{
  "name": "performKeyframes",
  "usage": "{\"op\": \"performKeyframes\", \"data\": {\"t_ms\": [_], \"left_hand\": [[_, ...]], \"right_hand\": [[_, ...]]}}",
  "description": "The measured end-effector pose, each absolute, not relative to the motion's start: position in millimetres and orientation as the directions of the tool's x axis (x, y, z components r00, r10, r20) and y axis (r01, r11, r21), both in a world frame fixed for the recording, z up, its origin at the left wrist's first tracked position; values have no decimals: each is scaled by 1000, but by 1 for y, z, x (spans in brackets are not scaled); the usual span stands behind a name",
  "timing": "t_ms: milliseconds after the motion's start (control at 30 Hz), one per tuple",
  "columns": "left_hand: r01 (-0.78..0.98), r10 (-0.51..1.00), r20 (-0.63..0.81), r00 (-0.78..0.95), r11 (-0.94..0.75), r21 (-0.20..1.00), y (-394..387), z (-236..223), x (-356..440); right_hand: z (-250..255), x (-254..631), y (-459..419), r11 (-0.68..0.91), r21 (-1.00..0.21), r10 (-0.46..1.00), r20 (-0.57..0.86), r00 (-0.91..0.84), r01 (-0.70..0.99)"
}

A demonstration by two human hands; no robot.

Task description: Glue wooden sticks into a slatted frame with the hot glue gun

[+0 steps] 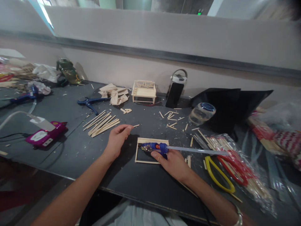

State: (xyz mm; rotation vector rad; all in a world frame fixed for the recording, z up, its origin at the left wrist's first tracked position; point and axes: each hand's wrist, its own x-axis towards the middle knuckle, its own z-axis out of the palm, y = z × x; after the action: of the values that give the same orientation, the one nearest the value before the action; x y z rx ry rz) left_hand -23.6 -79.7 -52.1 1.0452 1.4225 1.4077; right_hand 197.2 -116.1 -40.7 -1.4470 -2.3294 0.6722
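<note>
My left hand (pixel 117 139) pinches a short wooden stick (pixel 135 126) between thumb and fingers, just above the dark table. My right hand (pixel 172 161) grips a blue hot glue gun (pixel 154 147) with a long clear glue stick (pixel 195 150) jutting out behind it. The gun's nozzle points left over a flat rectangular frame of wooden sticks (pixel 141 160) lying on the table between my hands.
A pile of long sticks (pixel 101 123) lies to the left, with blue cutters (pixel 90 102) and a small wooden bench model (pixel 144 91) behind. A glass jar (pixel 202 113), yellow-handled scissors (pixel 218 175), bagged sticks (pixel 237 166) and a pink device (pixel 44 135) are also there.
</note>
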Motion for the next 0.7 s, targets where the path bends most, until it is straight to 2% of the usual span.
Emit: {"op": "performKeyframes", "data": {"t_ms": [700], "left_hand": [[5, 960, -14, -279, 16, 1000, -80, -52, -23]], "right_hand": [[-43, 198, -117, 395, -545, 890, 27, -456, 739]]}}
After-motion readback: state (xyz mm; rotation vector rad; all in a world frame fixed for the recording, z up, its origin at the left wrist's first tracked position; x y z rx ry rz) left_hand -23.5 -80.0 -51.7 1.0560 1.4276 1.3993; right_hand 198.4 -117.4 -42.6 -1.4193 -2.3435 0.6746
